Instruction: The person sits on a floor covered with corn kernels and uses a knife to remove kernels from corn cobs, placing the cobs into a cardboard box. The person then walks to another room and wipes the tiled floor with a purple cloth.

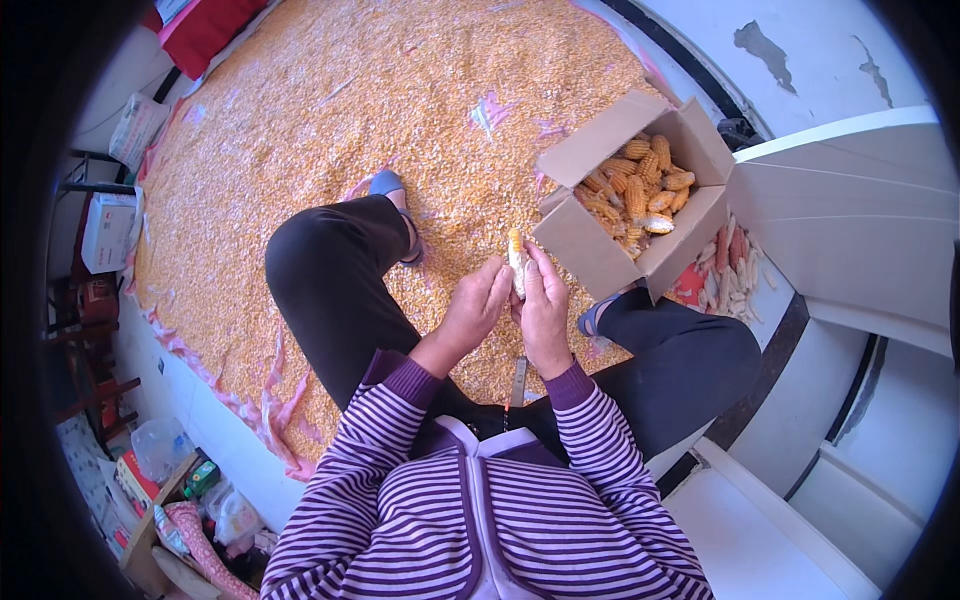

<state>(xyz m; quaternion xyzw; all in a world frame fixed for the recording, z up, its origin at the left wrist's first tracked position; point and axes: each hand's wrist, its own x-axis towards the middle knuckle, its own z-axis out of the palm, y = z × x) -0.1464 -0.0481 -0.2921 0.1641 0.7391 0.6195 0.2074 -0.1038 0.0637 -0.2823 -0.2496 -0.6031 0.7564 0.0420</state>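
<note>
A partly shelled ear of corn (517,261) stands tip-up between my hands. Yellow kernels remain at its upper end, while bare white cob shows lower down. My right hand (546,300) grips it from the right, thumb along its side. From the left, my left hand (480,294) presses thumb and fingers against the lower cob. Beneath both hands spreads a thick layer of loose corn kernels (300,150). To the right, an open cardboard box (589,251) holds several yellow ears of corn (636,196), one of them partly stripped to white.
Red and white bare cobs (731,270) lie beside the box, near a white furniture panel (847,195). A pink plastic sheet (277,409) edges the kernels. My knees flank the work; a flat metal tool (518,381) lies between my thighs. Bags and boxes (112,232) line the left.
</note>
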